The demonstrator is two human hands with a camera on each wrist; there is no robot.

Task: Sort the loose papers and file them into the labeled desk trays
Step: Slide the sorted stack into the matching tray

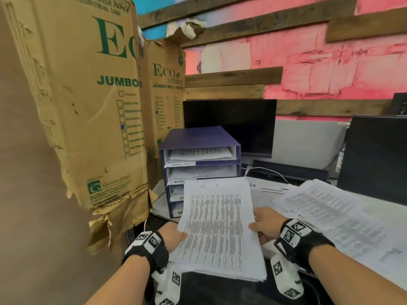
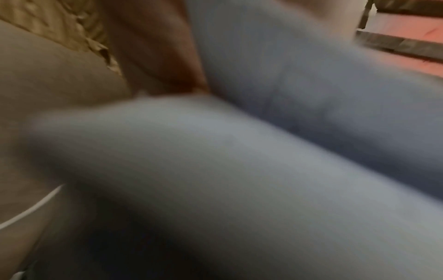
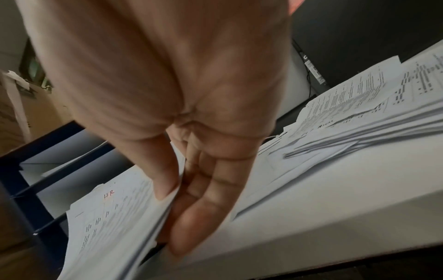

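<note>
Head view: both hands hold a thick stack of printed papers (image 1: 218, 230) at centre-bottom of the frame, above the near edge of the table (image 1: 374, 208). The left hand (image 1: 174, 237) grips the stack's left edge, thumb on top w/ the other fingers hidden below. The right hand (image 1: 265, 224) grips the right edge the same way. The top sheet shows columns of small text and a red mark near its top. Just behind the stack, centre frame, stands a blue set of labeled desk trays (image 1: 200, 155) w/ sheets in the upper tiers; the labels are too blurred to read. More loose papers (image 1: 326, 208) spread over the table at right. Tall cardboard boxes (image 1: 88, 95) fill the left side; a dark monitor (image 1: 229, 124) sits behind the trays.

Left wrist view: heavily blurred. Grey-white paper fills most of the frame; fingers can't be told.

Right wrist view: thumb (image 3: 155, 170) presses on top of the stack (image 3: 107, 217), and straight fingers (image 3: 199, 217) lie together under it, pinching the edge. "HR" in red shows on the top sheet, lower left. The loose pile (image 3: 359, 113) lies at right on the table.
</note>
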